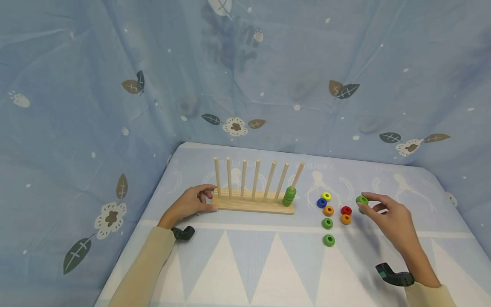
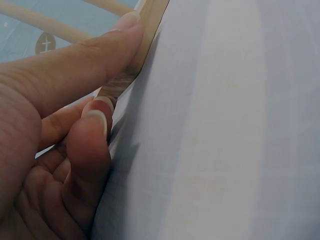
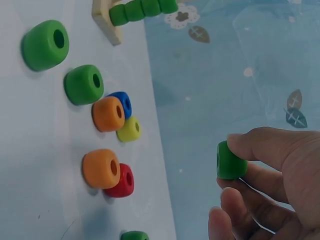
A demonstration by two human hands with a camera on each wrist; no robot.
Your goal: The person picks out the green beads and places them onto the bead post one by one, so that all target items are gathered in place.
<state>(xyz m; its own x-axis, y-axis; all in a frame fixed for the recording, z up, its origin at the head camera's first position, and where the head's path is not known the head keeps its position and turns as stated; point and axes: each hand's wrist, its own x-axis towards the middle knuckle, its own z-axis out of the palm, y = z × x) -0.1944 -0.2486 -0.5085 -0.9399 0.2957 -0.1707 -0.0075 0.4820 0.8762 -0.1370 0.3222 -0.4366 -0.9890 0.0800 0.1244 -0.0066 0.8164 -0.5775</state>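
Note:
My right hand (image 1: 395,219) pinches a green bead (image 3: 231,161) between thumb and fingers, raised above the table at the right. My left hand (image 1: 189,202) grips the left end of a wooden peg stand (image 1: 253,206), the thumb along its edge. Several green beads (image 1: 289,196) are stacked on the stand's rightmost peg; the other pegs are bare. Between stand and right hand lie loose beads: yellow (image 1: 326,196), blue (image 1: 322,203), red (image 1: 346,210), two orange (image 1: 328,211) and green (image 1: 328,240). Another green bead (image 3: 135,235) shows at the right wrist view's bottom edge.
A pale blue patterned cloth (image 1: 245,256) covers the table. Blue printed fabric (image 1: 268,85) rises behind it and along both sides. Each wrist wears a dark band, the right one (image 1: 395,275) with a protruding piece.

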